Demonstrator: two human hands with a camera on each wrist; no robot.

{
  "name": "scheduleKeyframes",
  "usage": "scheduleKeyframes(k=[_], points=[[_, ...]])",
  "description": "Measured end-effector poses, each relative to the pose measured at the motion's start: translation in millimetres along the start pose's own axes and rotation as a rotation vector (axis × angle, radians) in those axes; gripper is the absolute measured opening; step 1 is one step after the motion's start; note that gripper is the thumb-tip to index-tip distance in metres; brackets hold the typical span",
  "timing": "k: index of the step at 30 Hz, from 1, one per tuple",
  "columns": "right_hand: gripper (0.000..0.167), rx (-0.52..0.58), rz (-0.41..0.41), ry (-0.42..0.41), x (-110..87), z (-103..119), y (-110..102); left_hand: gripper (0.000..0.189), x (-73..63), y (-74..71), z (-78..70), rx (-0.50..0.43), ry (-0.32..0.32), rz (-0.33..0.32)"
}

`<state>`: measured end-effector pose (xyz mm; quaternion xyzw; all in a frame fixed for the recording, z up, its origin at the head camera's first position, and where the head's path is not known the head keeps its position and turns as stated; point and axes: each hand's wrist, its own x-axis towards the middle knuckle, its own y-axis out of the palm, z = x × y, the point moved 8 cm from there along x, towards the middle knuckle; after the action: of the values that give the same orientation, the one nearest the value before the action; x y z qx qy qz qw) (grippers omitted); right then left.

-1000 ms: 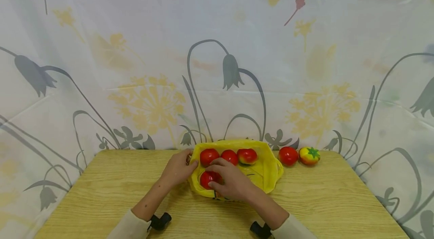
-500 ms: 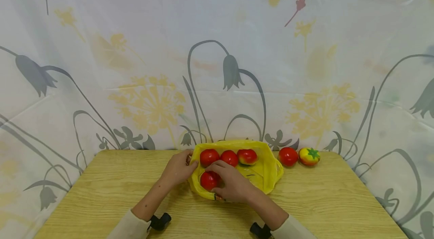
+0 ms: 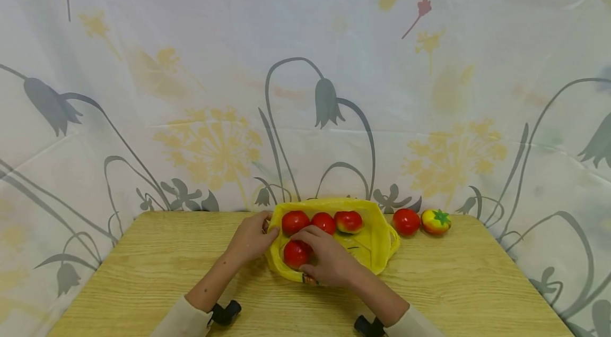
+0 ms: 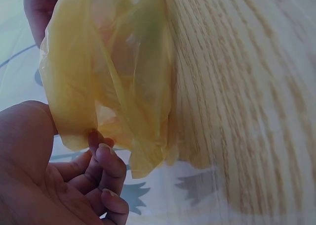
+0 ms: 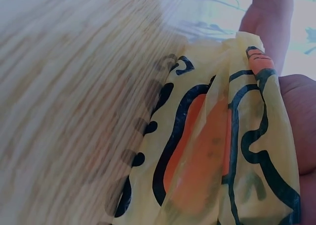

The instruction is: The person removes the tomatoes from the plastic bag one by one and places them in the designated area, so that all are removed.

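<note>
A yellow plastic bag point(image 3: 382, 241) lies with its mouth spread open on the table, several red tomatoes inside. Its left rim is pinched by my left hand point(image 3: 250, 239), thumb inside and fingers outside; in the left wrist view the left hand point(image 4: 64, 175) holds the thin film. My right hand point(image 3: 329, 257) reaches over the front rim, its fingers and thumb curved around the front-left tomato point(image 3: 295, 255). Behind that one sit a tomato point(image 3: 295, 222), another tomato point(image 3: 323, 222) and a red-yellow tomato point(image 3: 349, 221). The right wrist view shows the printed bag wall point(image 5: 197, 146), hiding the fingertips.
Right of the bag, a red tomato point(image 3: 406, 221) and a yellow-red tomato with a green leafy top point(image 3: 435, 221) stand side by side on the wooden table point(image 3: 477, 284). A flower-patterned curtain point(image 3: 305, 87) hangs behind the table's back edge.
My right thumb has slid down off the tomato's front toward the bag's front rim, showing more of the tomato, which has shifted slightly right. The left hand has stayed at the rim.
</note>
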<state>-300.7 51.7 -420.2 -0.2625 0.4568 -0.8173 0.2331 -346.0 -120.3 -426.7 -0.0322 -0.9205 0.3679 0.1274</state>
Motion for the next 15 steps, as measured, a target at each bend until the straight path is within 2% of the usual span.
scheduleKeyframes(k=[15], points=[[0.056, 0.042, -0.044, -0.006, -8.6, -4.4, -14.6, 0.028, -0.5, -0.5, -1.8, 0.024, -0.006, -0.005]])
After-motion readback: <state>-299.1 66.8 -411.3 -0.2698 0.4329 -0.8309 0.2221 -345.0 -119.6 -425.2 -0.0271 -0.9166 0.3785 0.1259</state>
